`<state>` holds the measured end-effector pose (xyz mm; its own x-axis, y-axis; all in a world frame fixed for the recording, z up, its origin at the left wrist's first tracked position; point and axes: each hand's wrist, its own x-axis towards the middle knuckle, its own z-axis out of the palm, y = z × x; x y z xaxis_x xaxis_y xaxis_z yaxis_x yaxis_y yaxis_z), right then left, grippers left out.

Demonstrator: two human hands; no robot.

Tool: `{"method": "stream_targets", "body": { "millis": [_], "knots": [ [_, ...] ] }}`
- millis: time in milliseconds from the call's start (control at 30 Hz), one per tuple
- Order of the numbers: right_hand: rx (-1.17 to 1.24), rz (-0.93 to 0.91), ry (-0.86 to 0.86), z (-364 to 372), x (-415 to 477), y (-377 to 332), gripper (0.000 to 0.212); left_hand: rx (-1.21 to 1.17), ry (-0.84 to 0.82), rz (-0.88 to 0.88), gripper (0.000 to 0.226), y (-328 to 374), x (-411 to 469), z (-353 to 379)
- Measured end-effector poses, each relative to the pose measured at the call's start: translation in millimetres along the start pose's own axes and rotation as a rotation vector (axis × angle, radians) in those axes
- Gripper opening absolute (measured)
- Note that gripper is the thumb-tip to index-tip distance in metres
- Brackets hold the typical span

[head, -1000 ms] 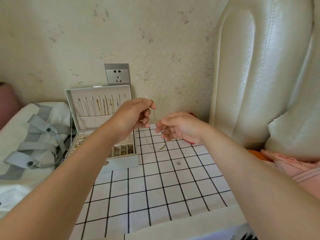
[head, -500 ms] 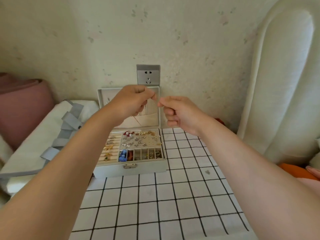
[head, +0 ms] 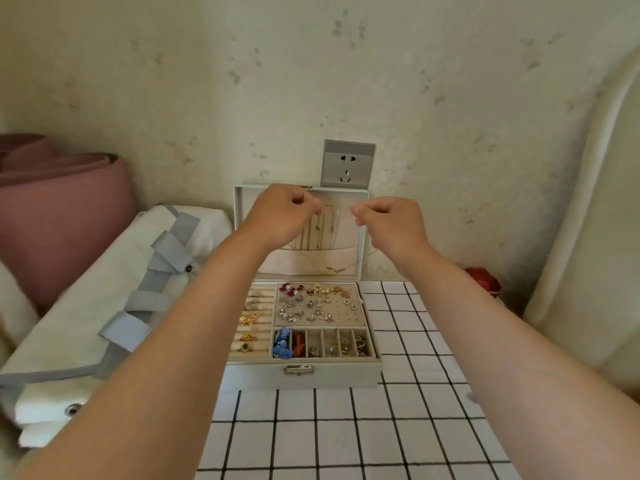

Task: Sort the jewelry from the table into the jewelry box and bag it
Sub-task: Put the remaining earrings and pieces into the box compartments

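The jewelry box (head: 304,370) sits at the tabletop's (head: 346,427) left rear, its lid (head: 349,237) upright before the wall socket (head: 348,164). A bag (head: 104,306) lies left of the box. Before the lid, a necklace (head: 334,270) hangs between the left hand (head: 280,216) and the right hand (head: 388,220).

I see a matt jewelry box (head: 263,374), its shiny metal clasp (head: 298,369), velvety lining (head: 351,320), smooth checked tablecloth (head: 398,427), woven cloth bag (head: 104,271).

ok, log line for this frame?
left hand: pinches necklace | right hand: pinches necklace | necklace: hangs before lid | box: open
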<state>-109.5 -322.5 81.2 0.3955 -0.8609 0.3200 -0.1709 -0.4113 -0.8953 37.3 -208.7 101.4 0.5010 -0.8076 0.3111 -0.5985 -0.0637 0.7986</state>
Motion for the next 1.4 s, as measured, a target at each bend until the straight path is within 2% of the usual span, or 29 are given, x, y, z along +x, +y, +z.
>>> {"method": "stream_targets", "body": {
  "millis": [100,200,400,600,800,1033,1133,1200,1300,1400],
  "knots": [
    [-0.125,-0.082,0.094,5.2,9.3,13.1,0.008,0.026,0.038,-0.005,0.019,-12.2,13.1,15.2],
    [-0.227,-0.155,0.186,8.5,17.8,22.7,0.008,0.037,0.106,0.001,0.020,-19.2,24.4,33.1],
    [-0.287,-0.233,0.328,19.2,30.1,33.3,0.011,0.072,0.235,-0.020,0.025,-30.1,36.2,56.0],
    [-0.514,-0.313,0.319,33.4,33.3,38.9,0.018,0.040,0.301,-0.066,0.027,-39.4,35.2,63.3],
    [-0.656,-0.312,0.275,31.5,31.2,39.3,0.022,0.057,0.251,-0.075,0.034,-48.9,36.8,67.3],
    [-0.824,-0.292,0.055,28.4,25.1,43.8,0.022,0.141,0.066,-0.057,0.025,-53.1,35.5,60.9],
    [-0.730,-0.243,0.013,27.6,25.5,43.7,0.025,0.072,-0.090,-0.041,0.019,-46.6,34.3,56.0],
    [-0.555,-0.112,-0.077,28.1,26.9,40.2,0.028,-0.006,-0.175,-0.054,0.020,-40.2,31.6,53.5],
    [-0.214,0.156,-0.317,30.0,20.0,32.2,0.025,-0.068,-0.212,-0.066,0.019,-34.6,29.7,51.5],
    [0.032,0.257,-0.401,30.1,15.4,30.4,0.025,-0.091,-0.237,-0.088,0.016,-34.0,29.2,48.8]
  ]
}}
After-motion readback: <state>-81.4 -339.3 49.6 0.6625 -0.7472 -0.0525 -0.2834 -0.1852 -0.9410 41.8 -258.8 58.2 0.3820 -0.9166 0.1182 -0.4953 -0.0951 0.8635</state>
